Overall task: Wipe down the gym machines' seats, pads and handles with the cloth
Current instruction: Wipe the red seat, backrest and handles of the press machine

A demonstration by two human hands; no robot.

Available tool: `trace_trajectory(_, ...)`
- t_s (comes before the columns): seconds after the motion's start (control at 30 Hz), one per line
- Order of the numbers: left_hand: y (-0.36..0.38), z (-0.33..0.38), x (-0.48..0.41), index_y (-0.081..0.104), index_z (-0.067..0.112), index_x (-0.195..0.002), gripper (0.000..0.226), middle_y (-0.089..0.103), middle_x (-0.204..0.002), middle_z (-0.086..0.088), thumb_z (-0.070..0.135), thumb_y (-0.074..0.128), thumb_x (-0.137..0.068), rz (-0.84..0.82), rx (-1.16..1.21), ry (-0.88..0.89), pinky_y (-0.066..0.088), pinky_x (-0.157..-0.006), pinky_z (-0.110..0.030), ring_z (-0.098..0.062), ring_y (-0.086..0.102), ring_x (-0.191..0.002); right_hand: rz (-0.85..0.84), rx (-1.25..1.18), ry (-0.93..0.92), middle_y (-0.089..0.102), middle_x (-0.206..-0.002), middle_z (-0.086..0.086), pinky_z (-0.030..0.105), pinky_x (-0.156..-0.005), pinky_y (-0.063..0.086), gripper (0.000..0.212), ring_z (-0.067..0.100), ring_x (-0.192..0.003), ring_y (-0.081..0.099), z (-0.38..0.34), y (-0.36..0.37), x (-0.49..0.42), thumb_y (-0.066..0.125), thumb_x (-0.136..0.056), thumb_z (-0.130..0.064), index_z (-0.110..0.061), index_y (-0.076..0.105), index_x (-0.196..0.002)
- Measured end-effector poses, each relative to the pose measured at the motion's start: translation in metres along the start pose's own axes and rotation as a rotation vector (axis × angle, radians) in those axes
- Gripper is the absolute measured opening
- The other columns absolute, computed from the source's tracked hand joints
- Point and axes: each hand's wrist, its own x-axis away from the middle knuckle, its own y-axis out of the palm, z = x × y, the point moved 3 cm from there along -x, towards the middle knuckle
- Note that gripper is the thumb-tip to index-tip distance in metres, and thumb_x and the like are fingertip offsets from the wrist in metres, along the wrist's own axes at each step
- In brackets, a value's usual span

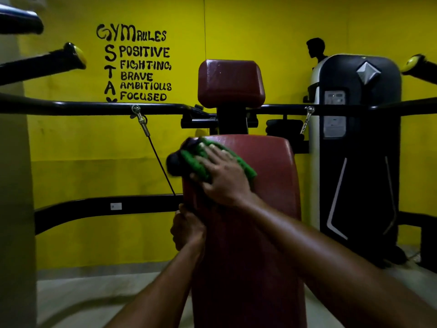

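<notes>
A dark red back pad (267, 185) stands upright in the middle, with a smaller red head pad (230, 82) above it. A green and black cloth (196, 159) lies against the back pad's upper left corner. My right hand (223, 178) presses flat on the cloth with its fingers spread. My left hand (188, 229) grips the pad's left edge lower down, fingers curled round behind it. Black handles with yellow end caps stick in at the upper left (71, 55) and upper right (416, 63).
Black frame bars (94, 106) cross behind the pad at chest height and lower left (99, 207). A thin cable (160, 164) runs diagonally from a clip. A black weight-stack housing (357, 143) stands at the right. The yellow wall with painted gym rules is close behind.
</notes>
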Motion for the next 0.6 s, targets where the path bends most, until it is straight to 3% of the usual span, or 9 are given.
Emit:
trace_trajectory(0.07,0.000,0.001,-0.001,0.057,0.010,-0.132,0.054,0.056,-0.132,-0.023,0.043,0.024,-0.106,-0.001,-0.016,0.006,0.041,-0.098,-0.043,-0.041,0.053,-0.120,-0.028,0.032,-0.192,0.032,-0.166,0.001,0.041,-0.126,0.019,0.055,0.023,-0.154,0.027,0.000,0.000,0.026,0.052,-0.099,-0.055,-0.027,0.053,-0.146)
trace_trajectory(0.13,0.000,0.002,0.001,0.057,0.010,-0.133,0.054,0.055,-0.134,-0.023,0.045,0.027,-0.105,0.006,0.049,-0.016,0.037,-0.102,-0.043,-0.040,0.048,-0.124,-0.003,0.031,-0.218,0.034,-0.165,0.002,0.039,-0.125,0.021,0.052,0.022,-0.153,0.029,0.025,-0.006,0.044,0.057,-0.099,-0.050,-0.024,0.056,-0.144)
trace_trajectory(0.23,-0.002,0.001,0.008,0.061,0.010,-0.129,0.056,0.056,-0.132,-0.022,0.047,0.029,-0.102,0.026,0.124,-0.003,0.036,-0.102,-0.044,-0.040,0.048,-0.123,0.085,0.021,0.099,0.043,-0.159,0.007,0.047,-0.120,0.033,0.058,0.028,-0.146,0.041,0.076,-0.021,0.057,0.073,-0.085,-0.032,-0.021,0.059,-0.141)
trace_trajectory(0.33,-0.004,0.005,0.009,0.059,0.010,-0.130,0.063,0.057,-0.133,-0.020,0.054,0.025,-0.100,-0.033,0.169,-0.042,0.039,-0.104,-0.046,-0.039,0.050,-0.122,0.153,0.005,0.534,0.046,-0.155,0.011,0.047,-0.119,0.032,0.062,0.031,-0.145,0.039,0.106,-0.033,0.058,0.056,-0.087,-0.040,-0.025,0.054,-0.147)
trace_trajectory(0.43,-0.005,0.004,0.007,0.062,0.010,-0.125,0.070,0.060,-0.127,-0.020,0.061,0.022,-0.098,-0.105,0.204,-0.130,0.044,-0.102,-0.048,-0.038,0.055,-0.114,0.177,-0.005,0.722,0.044,-0.158,0.011,0.047,-0.123,0.020,0.063,0.028,-0.152,0.028,0.081,-0.030,0.046,0.046,-0.093,-0.047,-0.024,0.048,-0.151)
trace_trajectory(0.5,-0.009,0.007,0.011,0.062,0.010,-0.125,0.071,0.060,-0.127,-0.019,0.062,0.023,-0.097,-0.140,0.221,-0.139,0.044,-0.101,-0.048,-0.037,0.055,-0.114,0.180,-0.023,0.670,0.042,-0.159,0.013,0.048,-0.123,0.018,0.064,0.029,-0.153,0.027,0.047,-0.023,0.042,0.048,-0.091,-0.043,-0.023,0.047,-0.151)
trace_trajectory(0.6,0.000,0.001,-0.002,0.063,0.017,-0.123,0.069,0.061,-0.124,-0.017,0.065,0.025,-0.092,-0.209,0.225,-0.130,0.046,-0.099,-0.049,-0.037,0.057,-0.112,0.119,-0.041,0.387,0.038,-0.162,0.013,0.051,-0.124,0.021,0.074,0.030,-0.153,0.028,-0.002,-0.006,0.052,0.051,-0.075,-0.034,-0.024,0.051,-0.148)
